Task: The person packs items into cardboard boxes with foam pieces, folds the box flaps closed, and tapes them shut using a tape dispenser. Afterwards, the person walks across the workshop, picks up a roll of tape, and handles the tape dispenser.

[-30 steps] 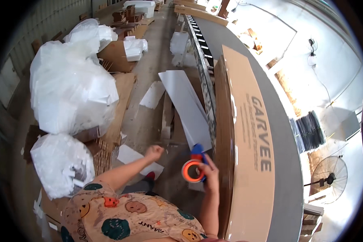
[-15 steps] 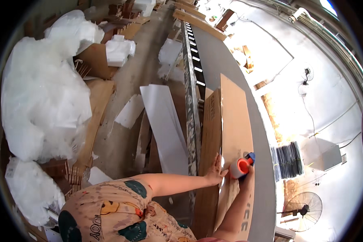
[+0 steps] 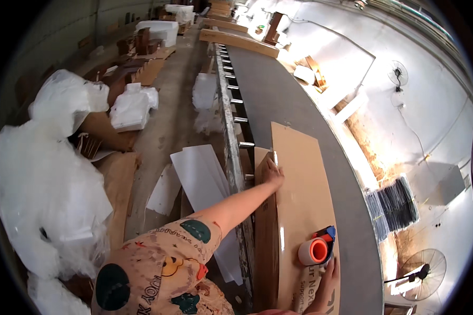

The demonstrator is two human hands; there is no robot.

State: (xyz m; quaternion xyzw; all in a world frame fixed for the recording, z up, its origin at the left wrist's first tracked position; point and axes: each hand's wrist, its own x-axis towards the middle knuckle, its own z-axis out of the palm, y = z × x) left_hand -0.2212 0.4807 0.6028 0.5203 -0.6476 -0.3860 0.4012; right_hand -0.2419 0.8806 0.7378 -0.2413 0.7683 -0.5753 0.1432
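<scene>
A long brown carton [image 3: 302, 184] lies lengthwise before me with dark print on its near part. My left hand [image 3: 273, 176] touches the carton's left edge toward its far end, fingers forward and thumb apart. Beside its fingertips a shiny strip, apparently clear tape [image 3: 276, 159], catches the light. Low on the right, my right hand [image 3: 328, 275] is closed around the dark handle of a tape dispenser [image 3: 316, 251]. Its red-cored roll and blue head face up, over the carton's top; the grip is partly hidden.
The carton rests on a grey conveyor belt [image 3: 268, 84] with a worn metal side rail [image 3: 227, 126]. White foam sheets [image 3: 199, 170] lie left of it. Large plastic-wrapped bundles [image 3: 42, 178] stand farther left. More cartons [image 3: 239, 42] cross the belt's far end. A fan [image 3: 418, 273] stands right.
My left hand has moved forward along the carton's left edge. My right hand and the tape dispenser are lower in view, nearer me. The view has shifted too.
</scene>
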